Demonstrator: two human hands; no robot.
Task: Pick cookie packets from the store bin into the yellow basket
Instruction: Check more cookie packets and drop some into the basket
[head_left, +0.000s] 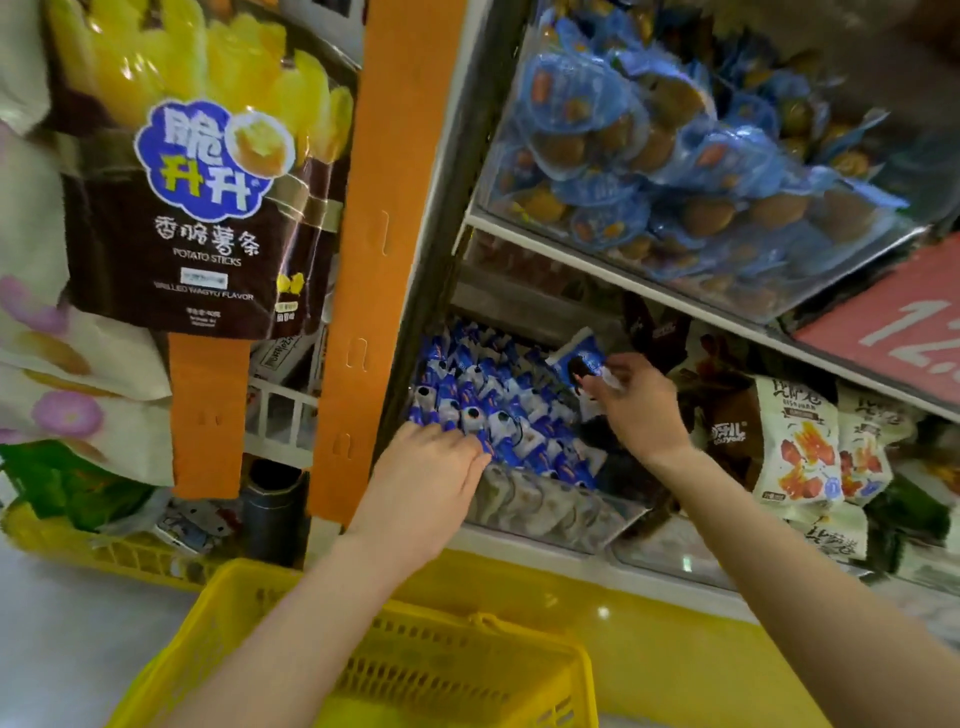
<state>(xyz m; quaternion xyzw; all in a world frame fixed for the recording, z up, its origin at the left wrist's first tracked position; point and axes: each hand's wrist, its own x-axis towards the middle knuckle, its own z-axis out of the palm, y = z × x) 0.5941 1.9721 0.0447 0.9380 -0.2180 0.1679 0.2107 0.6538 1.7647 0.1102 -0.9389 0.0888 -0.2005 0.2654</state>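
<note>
Above the store bin (545, 514), right hand (636, 410) pinches a cookie packet (579, 358), arm outstretched

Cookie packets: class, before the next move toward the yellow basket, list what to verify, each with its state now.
1. Right hand pinches one cookie packet, held above the pile: ok.
2. Left hand has a packet gripped: cannot tell; its fingers lie on the pile, grip unclear.
3. Yellow basket sits below both arms, mouth up: ok.
4. Basket has room; bare mesh floor shows: ok.
5. Way down from the clear bin to the basket is free: ok.
</note>
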